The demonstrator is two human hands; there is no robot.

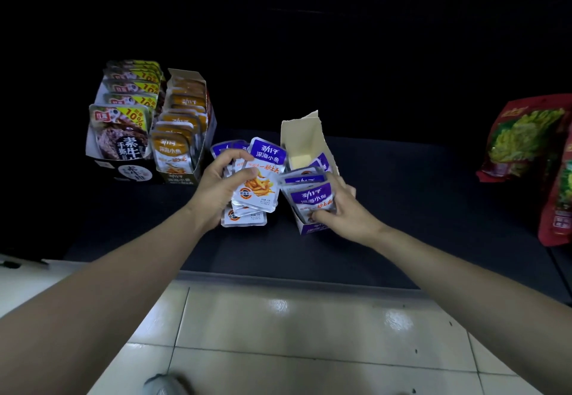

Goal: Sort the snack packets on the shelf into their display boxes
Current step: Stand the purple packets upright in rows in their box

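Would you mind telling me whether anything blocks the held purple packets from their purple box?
Nothing visible does: the purple packets in the left hand sit just beside the purple box, held by the right hand, and its rear half is open.

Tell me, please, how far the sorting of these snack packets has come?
Done, it seems: the black box and the orange box at the left stand full. In hand: the left hand holds a fan of purple packets, while the right hand grips the purple box around its front packets. Left: that fan must go into the purple box, whose rear part is empty.
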